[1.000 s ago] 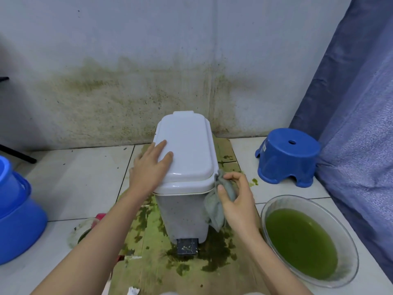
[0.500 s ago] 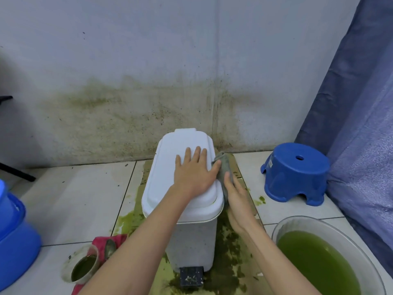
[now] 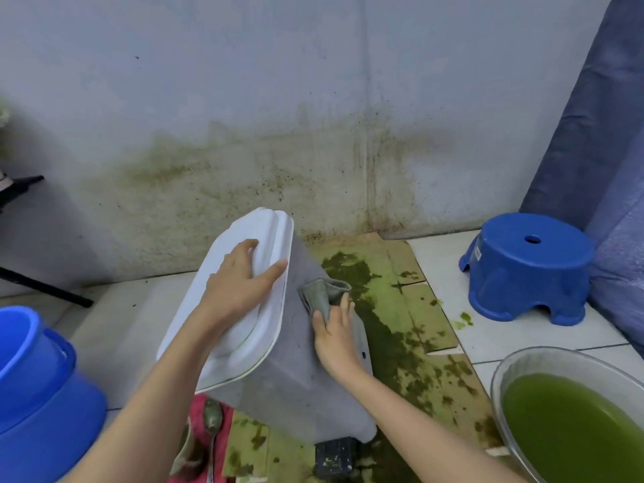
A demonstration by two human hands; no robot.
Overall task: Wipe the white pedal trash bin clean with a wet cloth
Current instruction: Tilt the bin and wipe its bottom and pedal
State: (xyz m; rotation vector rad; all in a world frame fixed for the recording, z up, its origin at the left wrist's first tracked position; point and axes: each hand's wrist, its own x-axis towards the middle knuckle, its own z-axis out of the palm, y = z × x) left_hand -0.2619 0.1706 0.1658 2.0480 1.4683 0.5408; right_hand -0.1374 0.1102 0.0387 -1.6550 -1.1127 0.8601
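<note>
The white pedal trash bin point(image 3: 278, 385) leans over to the left on a stained cardboard sheet, its black pedal point(image 3: 335, 456) at the bottom front. My left hand point(image 3: 240, 284) lies flat with straight fingers on the lid point(image 3: 230, 346), holding the bin tilted. My right hand point(image 3: 336, 338) presses a grey-green wet cloth point(image 3: 322, 292) against the bin's right side wall, fingers straight over the cloth's lower part. The cloth's upper end sticks out bunched above my fingers.
A clear basin of green water point(image 3: 571, 427) sits at the lower right. A blue stool point(image 3: 526, 266) stands by a blue curtain point(image 3: 606, 151). A blue bucket point(image 3: 38, 395) is at the left. A spoon point(image 3: 212, 427) lies on pink cloth below the bin. The stained wall point(image 3: 278, 162) is close behind.
The bin has been tipped over to the left from upright. My right hand with the cloth has moved from the lid's edge onto the exposed right side wall.
</note>
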